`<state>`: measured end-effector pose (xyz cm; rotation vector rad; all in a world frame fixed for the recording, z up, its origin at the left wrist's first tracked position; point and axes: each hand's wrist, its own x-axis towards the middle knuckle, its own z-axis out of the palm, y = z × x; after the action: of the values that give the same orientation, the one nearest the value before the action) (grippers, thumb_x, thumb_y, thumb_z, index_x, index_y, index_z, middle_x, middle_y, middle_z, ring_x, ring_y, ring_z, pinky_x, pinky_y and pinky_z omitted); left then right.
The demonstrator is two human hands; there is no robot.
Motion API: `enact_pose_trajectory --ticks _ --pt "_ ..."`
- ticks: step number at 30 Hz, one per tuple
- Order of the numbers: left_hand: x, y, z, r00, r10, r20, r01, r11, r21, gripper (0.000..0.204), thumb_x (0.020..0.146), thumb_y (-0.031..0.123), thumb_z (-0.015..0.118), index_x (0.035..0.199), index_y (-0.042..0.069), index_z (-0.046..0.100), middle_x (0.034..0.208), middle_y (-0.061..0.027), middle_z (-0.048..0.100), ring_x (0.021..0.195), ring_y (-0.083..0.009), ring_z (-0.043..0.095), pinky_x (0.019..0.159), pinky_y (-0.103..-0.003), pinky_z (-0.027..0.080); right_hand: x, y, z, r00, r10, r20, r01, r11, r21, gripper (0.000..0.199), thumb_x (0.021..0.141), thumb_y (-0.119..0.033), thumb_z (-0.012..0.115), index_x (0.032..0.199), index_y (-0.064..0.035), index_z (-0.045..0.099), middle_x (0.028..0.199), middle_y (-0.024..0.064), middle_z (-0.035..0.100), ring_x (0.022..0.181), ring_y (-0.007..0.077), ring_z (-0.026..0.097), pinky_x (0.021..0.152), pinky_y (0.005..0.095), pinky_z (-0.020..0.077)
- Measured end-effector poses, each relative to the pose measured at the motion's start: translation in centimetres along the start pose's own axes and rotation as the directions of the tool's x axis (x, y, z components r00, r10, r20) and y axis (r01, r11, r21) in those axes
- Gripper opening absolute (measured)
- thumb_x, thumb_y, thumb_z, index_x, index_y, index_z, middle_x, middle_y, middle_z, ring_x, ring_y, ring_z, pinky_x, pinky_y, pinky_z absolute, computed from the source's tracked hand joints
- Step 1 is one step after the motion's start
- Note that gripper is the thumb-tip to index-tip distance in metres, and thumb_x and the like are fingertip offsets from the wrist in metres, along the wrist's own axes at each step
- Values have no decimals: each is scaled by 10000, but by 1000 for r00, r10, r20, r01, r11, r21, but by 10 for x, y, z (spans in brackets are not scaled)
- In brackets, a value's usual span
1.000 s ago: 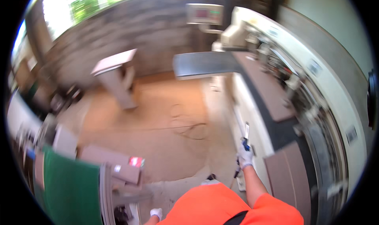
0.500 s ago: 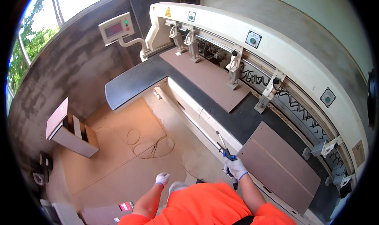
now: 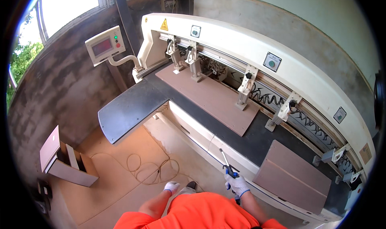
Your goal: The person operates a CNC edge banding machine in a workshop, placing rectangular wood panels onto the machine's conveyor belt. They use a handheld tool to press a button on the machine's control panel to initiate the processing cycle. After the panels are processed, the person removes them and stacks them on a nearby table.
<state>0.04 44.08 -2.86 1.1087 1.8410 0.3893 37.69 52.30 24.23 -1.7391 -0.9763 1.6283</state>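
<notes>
My right hand (image 3: pixel 238 185), in a white knit glove with a blue cuff, is wrapped round a blue-and-black air blow gun (image 3: pixel 230 173). Its slim pale nozzle points up and away, in front of the white edge of a drilling machine's table (image 3: pixel 181 93). Lower and to the left, my left hand (image 3: pixel 172 186), gloved too, has its fingers curled in, with nothing visible in them. A brown panel (image 3: pixel 213 98) lies under the machine's clamps (image 3: pixel 244 93). Nearer my right arm, a second, grooved brown panel (image 3: pixel 295 176) rests on the table.
A control screen (image 3: pixel 105 46) stands on an arm at the machine's left end. On the brown floor sheet (image 3: pixel 116 205) lies a coiled thin hose (image 3: pixel 159 170). An open box-like cabinet piece (image 3: pixel 74 172) stands by the left wall. The machine's white beam (image 3: pixel 237 38) spans the back.
My view has shifted, so the machine sits lower in the picture. Both hands have stayed near my body, the right one still gripping the blow gun.
</notes>
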Motion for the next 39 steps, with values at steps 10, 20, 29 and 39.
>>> enact_pose_trajectory --ticks 10,20,29,39 --pt "21 -87 -98 953 -300 -49 304 936 175 409 886 378 615 1054 43 780 1056 -209 760 1037 -371 723 916 -431 549 36 1 41 997 -19 -75 24 997 71 221 931 -242 755 896 -53 644 689 10 616 561 111 581 523 291 482" --pt "39 6 -40 953 -200 227 157 968 194 518 859 425 649 1159 14 748 1187 -221 734 1166 -371 681 1009 -405 514 25 -8 22 966 13 -260 -53 987 -149 260 938 -296 729 856 -68 635 596 5 565 487 125 543 460 306 437" --pt "102 4 -12 983 82 166 -71 995 -69 348 905 315 653 1033 7 755 904 -156 749 833 -278 702 778 -398 551 39 -18 -24 933 -67 -352 -125 861 -494 477 886 -565 686 958 -94 721 795 132 680 758 298 644 679 410 502" --pt "52 -26 -53 978 -147 145 121 978 172 324 860 285 664 944 -11 764 866 -179 762 839 -293 727 797 -417 546 97 -129 -73 909 -173 -379 -265 461 -847 323 869 -257 641 1102 -56 739 1119 243 730 1068 410 703 918 489 557"
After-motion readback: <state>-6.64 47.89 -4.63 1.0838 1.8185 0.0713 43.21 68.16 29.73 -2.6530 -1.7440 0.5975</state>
